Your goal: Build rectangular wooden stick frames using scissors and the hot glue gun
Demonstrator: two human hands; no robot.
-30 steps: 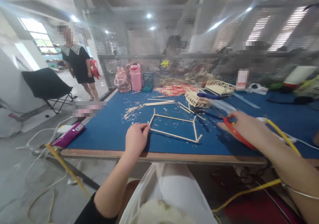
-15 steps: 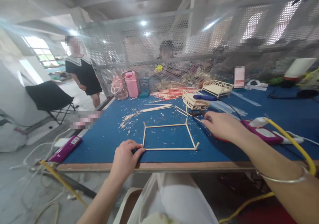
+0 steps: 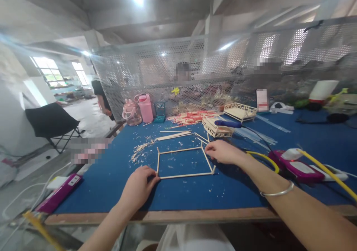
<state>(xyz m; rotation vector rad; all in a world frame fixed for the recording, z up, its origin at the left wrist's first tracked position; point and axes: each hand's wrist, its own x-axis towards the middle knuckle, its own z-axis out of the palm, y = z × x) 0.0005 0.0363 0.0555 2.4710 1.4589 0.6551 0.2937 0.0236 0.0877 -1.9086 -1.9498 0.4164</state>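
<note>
A rectangular frame of thin wooden sticks (image 3: 185, 176) lies on the blue tabletop, with short stubs at its corners. My left hand (image 3: 141, 186) pinches its near left corner, thumb and fingers closed on it. At the far right corner is my right hand (image 3: 224, 152), its fingertips pressed together by the right-hand stick. Whatever those fingertips hold, if anything, is hidden. Loose thin sticks (image 3: 200, 137) lie just beyond the right hand. Behind it a blue-handled tool with a cord (image 3: 228, 124) rests against a small wooden tray with railed sides (image 3: 213, 128).
Wood scraps (image 3: 141, 150) and flat strips (image 3: 174, 135) lie behind the frame. Farther back are red-and-pale sticks (image 3: 192, 118), a second railed tray (image 3: 240, 111) and a pink bottle (image 3: 145, 109). A purple power strip (image 3: 295, 167) and yellow cable (image 3: 329, 173) are at right. A person stands far left.
My right hand has moved left, from beside the tools to the frame's far right corner. My left hand stays on the near left corner. The camera view has tilted up.
</note>
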